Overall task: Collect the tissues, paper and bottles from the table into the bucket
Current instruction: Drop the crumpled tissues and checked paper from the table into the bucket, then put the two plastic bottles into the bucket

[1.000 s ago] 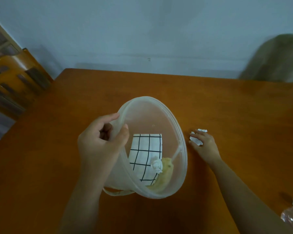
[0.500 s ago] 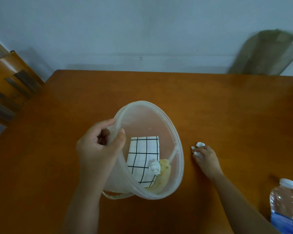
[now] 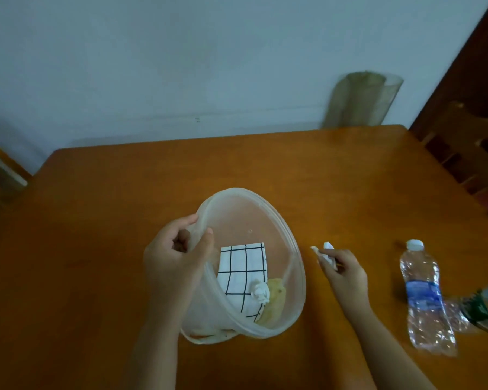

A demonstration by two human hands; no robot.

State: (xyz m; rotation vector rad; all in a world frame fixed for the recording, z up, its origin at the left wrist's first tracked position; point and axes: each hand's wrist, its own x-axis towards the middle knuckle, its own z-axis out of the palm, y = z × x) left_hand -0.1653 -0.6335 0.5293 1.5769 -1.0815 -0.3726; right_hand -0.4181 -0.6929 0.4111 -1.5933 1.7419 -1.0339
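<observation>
In the head view, the translucent bucket (image 3: pixel 251 266) is held tilted above the counter (image 3: pixel 96 220), its mouth turned toward the right side, and its rim is pinched by the left hand (image 3: pixel 178 257), whose grip is closed on the plastic edge with the thumb inside and the fingers outside. Inside the bucket a sheet of paper with a black grid (image 3: pixel 241 274), a small crumpled tissue (image 3: pixel 259 294) and something yellowish (image 3: pixel 273 301) are seen; what the yellowish thing is cannot be told with certainty. Just beside the bucket's mouth, the right hand (image 3: pixel 345 274) is closed on a white tissue (image 3: pixel 326 253), which sticks out from the fingertips; whether it is lifted off the counter or touching it is not clear. The step in hand is judged to be the collecting of this tissue. For the next move, the tissue should be carried the short way to the left, over the rim, and released inside. Further right, a clear water bottle (image 3: pixel 423 294) lies on the counter, and a second, crushed bottle (image 3: pixel 473 311) seems to lie at the edge of the picture, blurred; both are still to be collected.
</observation>
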